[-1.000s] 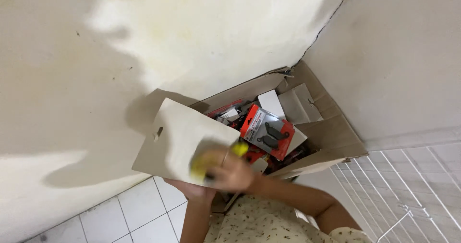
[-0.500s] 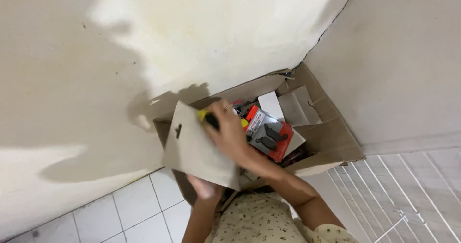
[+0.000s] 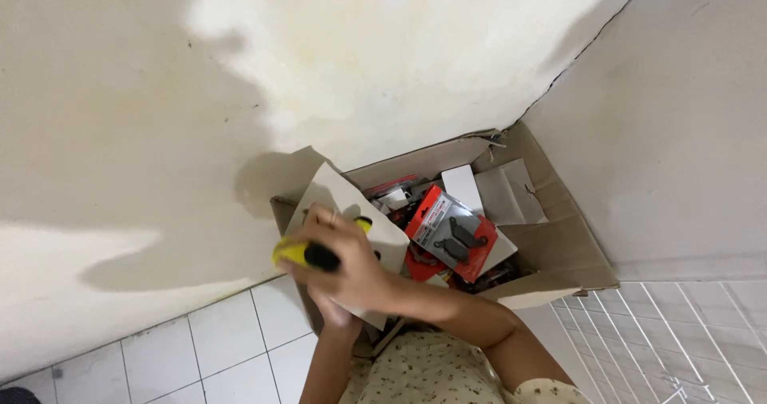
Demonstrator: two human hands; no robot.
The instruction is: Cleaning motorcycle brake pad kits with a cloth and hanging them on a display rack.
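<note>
Clamping a yellow-and-black tool (image 3: 310, 252), the right hand (image 3: 347, 264) presses against a pale box flap (image 3: 351, 212); the left hand (image 3: 335, 312) pinches that flap's lower edge. Flap probably light, bendable; tool rigid, best held mid-handle. Beyond: cardboard box (image 3: 559, 248), red blister pack (image 3: 450, 232).

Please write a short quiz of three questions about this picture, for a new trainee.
1. True or false: the right hand holds a yellow and black tool.
2. What lies on top in the cardboard box? A) red blister pack B) blue bottle C) green cup
3. Which surface is under the box?

Key: 1 true; 2 A; 3 white tiled floor.
</note>
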